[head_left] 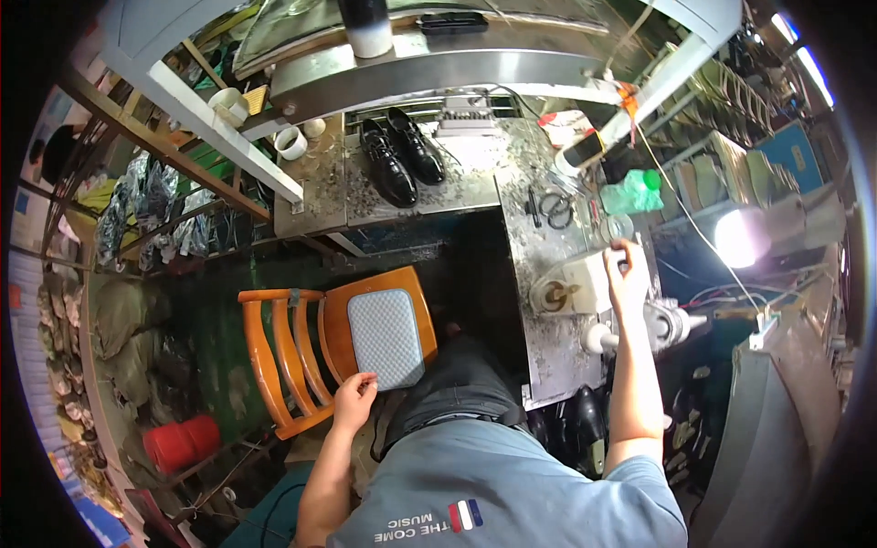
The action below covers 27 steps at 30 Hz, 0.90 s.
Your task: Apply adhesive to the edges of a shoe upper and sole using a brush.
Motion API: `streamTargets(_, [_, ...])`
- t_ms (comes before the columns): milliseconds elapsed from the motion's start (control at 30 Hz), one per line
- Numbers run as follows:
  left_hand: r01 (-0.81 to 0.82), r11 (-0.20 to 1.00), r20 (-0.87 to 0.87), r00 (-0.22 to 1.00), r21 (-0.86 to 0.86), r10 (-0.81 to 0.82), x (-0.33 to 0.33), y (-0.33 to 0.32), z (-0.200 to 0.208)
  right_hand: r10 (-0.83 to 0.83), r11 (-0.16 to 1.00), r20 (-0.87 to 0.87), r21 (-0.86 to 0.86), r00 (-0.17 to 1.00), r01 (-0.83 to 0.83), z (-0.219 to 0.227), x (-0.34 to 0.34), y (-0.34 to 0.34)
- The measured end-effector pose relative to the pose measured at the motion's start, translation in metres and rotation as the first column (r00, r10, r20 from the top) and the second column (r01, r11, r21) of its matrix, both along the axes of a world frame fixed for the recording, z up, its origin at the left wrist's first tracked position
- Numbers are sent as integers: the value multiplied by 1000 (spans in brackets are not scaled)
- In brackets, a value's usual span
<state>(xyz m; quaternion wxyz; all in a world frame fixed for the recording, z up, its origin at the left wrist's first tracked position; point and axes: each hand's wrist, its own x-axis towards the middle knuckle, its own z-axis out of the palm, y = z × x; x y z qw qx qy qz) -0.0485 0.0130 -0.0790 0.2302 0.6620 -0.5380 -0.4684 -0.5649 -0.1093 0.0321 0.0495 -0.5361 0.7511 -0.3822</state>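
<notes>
My left hand (pixel 354 399) hangs beside the seat of an orange wooden chair (pixel 279 361), near the corner of its grey-blue quilted cushion (pixel 385 340). Its fingers are bent in toward the thumb; what they pinch, if anything, is too small to make out. On the right, my right hand (pixel 628 279) reaches over the workbench (pixel 562 361), fingers curled at the end of a pale machine-like body (pixel 589 281). Whatever lies inside that grip is hidden. A brown ring-shaped thing (pixel 555 294) sits at the pale body's left end.
Black shiny shoes (pixel 388 169) stand on the far bench. Scissors (pixel 554 210) and a green-capped plastic bottle (pixel 630 192) lie on the right bench. A lit lamp (pixel 742 239) is at the right, above a motor-like part (pixel 667 326). More black shoes (pixel 589 425) sit below the bench.
</notes>
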Motion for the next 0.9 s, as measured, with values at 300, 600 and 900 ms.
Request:
streamTargets(300, [282,952,75,954,116,-292,-41,0,-3,-250,859,-27,455,968,235,-139,30,63])
streamTargets(600, [353,904,197,894,242,-402,-29,2,-25,-345,848,-108,389,933,358,-138,28,36])
streamTargets(900, [253,908,151,937,334,-316,-41,-17,-39,-4,953,-25,301,1000,12,-128,32,101])
